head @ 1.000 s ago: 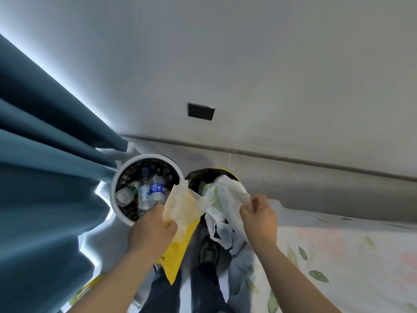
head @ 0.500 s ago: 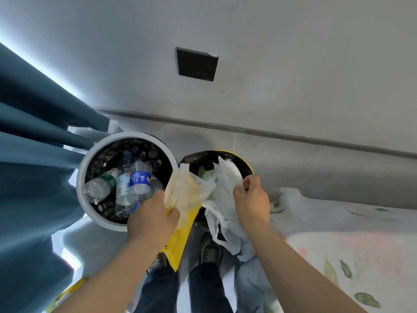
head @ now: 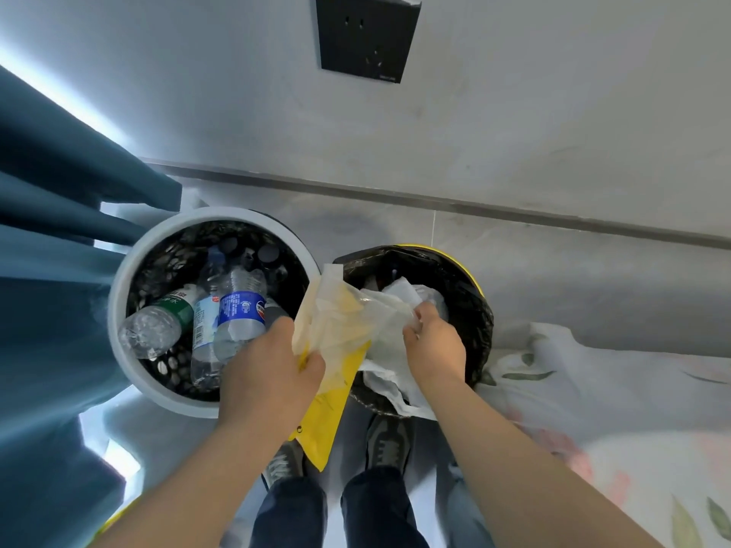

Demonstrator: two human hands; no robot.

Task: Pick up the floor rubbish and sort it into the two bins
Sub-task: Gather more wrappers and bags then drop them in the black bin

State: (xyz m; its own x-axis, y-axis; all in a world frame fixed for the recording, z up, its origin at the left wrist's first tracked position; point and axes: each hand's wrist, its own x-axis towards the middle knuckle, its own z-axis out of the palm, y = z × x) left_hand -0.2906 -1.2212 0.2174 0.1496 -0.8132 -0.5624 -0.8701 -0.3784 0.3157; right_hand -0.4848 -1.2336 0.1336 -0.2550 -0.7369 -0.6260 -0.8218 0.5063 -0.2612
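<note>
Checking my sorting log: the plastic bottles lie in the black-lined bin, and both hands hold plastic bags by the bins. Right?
No: the head view shows the plastic bottles in the white bin, not the black-lined bin. Left hand and right hand do hold plastic bags.

A grey wall (head: 514, 112) bears a black socket (head: 366, 37); blue curtains (head: 47, 270) hang left.

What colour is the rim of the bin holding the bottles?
White. The bin rim shows best in head view.
</note>
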